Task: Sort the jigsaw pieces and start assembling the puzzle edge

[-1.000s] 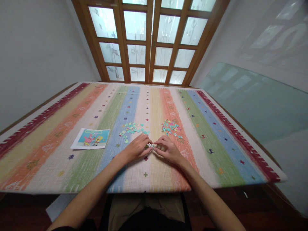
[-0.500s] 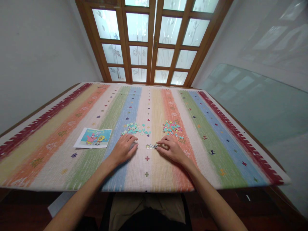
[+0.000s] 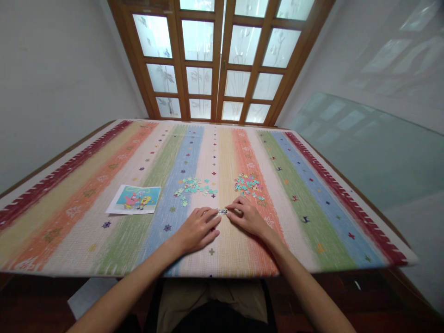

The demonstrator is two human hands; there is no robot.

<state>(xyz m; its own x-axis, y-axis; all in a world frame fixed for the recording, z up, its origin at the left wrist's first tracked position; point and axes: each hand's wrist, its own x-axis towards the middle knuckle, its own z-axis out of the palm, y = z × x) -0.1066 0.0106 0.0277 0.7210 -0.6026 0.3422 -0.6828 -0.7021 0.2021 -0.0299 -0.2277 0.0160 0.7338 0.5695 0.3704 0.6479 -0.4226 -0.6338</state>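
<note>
A short strip of joined puzzle pieces point(image 3: 222, 212) lies on the striped tablecloth point(image 3: 312, 194), between my two hands. My right hand point(image 3: 246, 217) rests on the cloth with its fingertips touching the strip's right end. My left hand point(image 3: 199, 227) lies flat to the left, fingers apart, their tips just short of the strip; part of the strip may be hidden under them. Beyond the hands lie two loose heaps of pieces: a mostly teal heap point(image 3: 192, 186) and a pink and teal heap point(image 3: 248, 183).
A cartoon reference picture point(image 3: 134, 199) lies on the cloth at the left. Wooden glazed doors point(image 3: 222, 60) stand behind the table's far edge. A glass sheet point(image 3: 374, 152) leans against the right wall. The table's near edge is just above my lap.
My left hand went from the strip out to the left near the teal heap, then came back right beside the strip. The right hand stayed on the strip.
</note>
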